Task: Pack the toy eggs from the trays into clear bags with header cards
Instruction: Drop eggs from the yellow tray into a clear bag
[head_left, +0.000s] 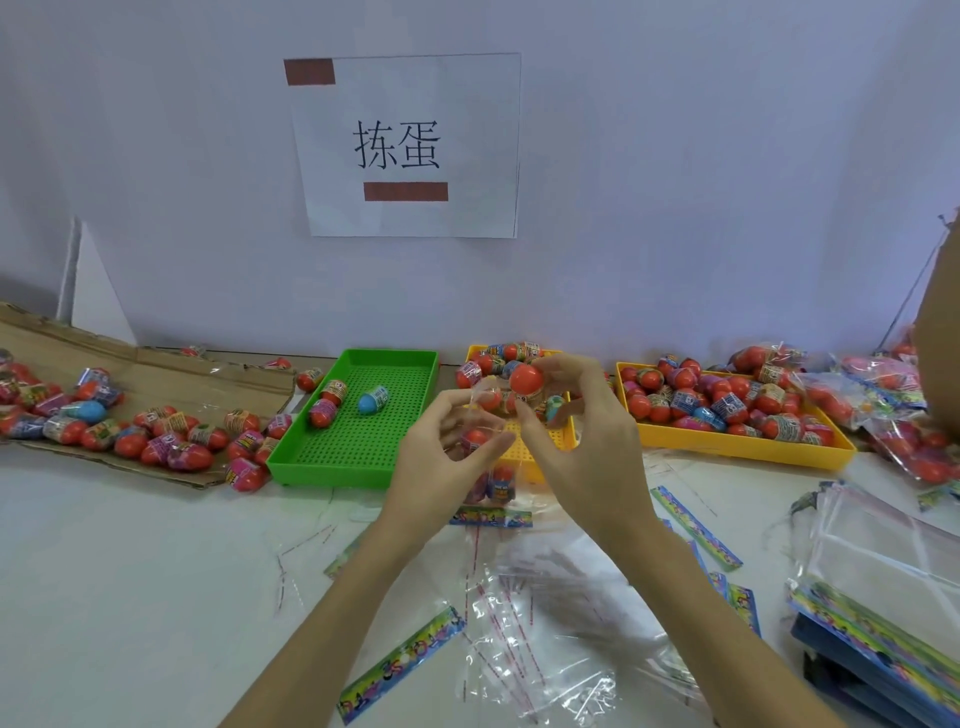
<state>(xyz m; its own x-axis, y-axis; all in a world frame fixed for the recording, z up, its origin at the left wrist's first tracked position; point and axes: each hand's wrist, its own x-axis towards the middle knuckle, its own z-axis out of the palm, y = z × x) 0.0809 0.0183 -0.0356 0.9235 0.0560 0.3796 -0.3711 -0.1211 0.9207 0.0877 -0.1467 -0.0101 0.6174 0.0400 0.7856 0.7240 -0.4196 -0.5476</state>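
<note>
I judge the packing well under way but far from done: my right hand (566, 415) pinches a red toy egg (525, 378) at the mouth of a clear bag (491, 467), which my left hand (447, 457) holds open by its rim, with a few eggs already inside above its header card (491, 518). Filled bags (883, 395) pile at far right, while the yellow tray (737, 447) is heaped, the green tray (358, 415) nearly spent, and loose eggs crowd the cardboard (156, 374). Empty bags (535, 639) litter the white table (130, 571); a paper sign (405, 145) hangs on the pale wall.
</note>
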